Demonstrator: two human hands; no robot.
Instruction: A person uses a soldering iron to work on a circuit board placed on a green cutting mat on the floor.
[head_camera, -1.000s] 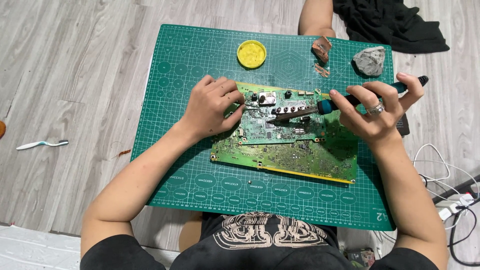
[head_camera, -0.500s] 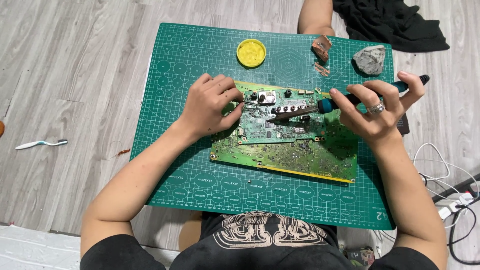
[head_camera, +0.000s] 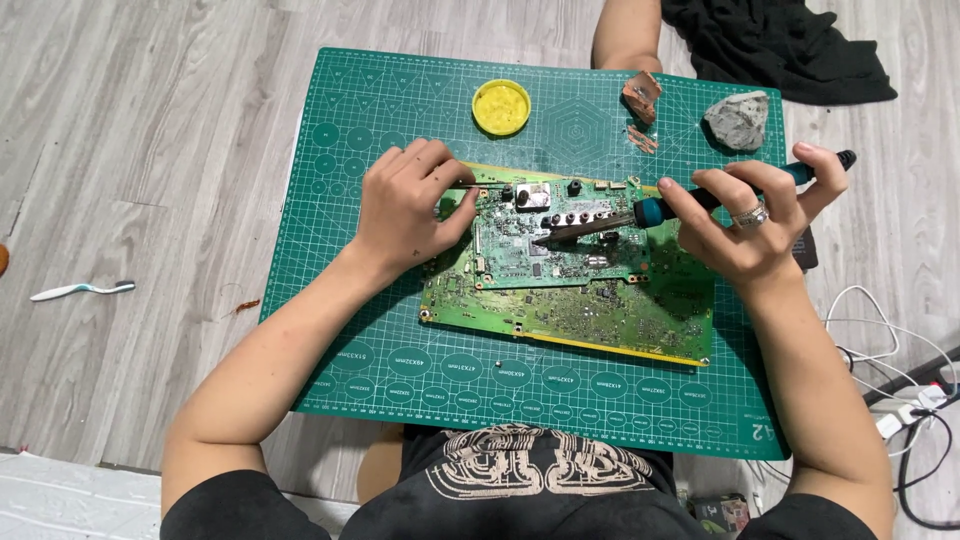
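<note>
Both hands work the green circuit board (head_camera: 570, 270) lying on the cutting mat (head_camera: 330, 200): left hand (head_camera: 410, 215) fingers pinching thin solder wire (head_camera: 480, 185) while right hand (head_camera: 745, 225) fingers clasp the soldering iron (head_camera: 640, 215), tip down on it

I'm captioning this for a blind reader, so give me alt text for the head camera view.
A person's right hand holds a soldering iron tip-down on a green circuit board, while the left hand rests on the board's left end. The board lies on a green cutting mat beside a round yellow tin.

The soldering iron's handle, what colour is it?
Blue collar with a black grip, on the soldering iron in the right hand; head view.
</note>
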